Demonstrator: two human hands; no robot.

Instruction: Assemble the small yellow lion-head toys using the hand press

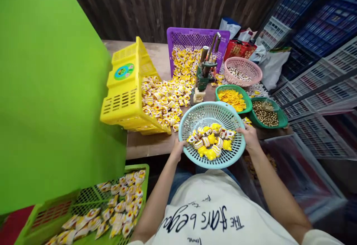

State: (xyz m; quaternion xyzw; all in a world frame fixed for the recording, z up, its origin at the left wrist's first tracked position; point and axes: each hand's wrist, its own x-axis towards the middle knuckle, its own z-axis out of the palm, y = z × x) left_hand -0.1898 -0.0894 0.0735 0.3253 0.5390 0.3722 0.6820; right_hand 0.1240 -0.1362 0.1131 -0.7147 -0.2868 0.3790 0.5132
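A light blue round plastic basket (pixel 195 120) is held in front of my body, over the table's front edge. My left hand (pixel 177 149) grips its left rim, and my right hand (pixel 249 136) grips the right rim. Inside lie several yellow, white and striped plastic figure pieces (pixel 212 141). Beyond the basket stands a dark green hand press (pixel 205 70) with an upright lever. Left of the press, many similar yellow and white pieces (pixel 164 96) spill out of a tipped yellow crate (pixel 122 107).
A purple crate (pixel 195 33) with more pieces stands behind. To the right are a pink basket (pixel 258 70), a green basket (pixel 248 105) of yellow parts and a green tray (pixel 283 118) of gold beads. Low left sits a lime crate (pixel 146 174); a green panel (pixel 55 89) borders the left.
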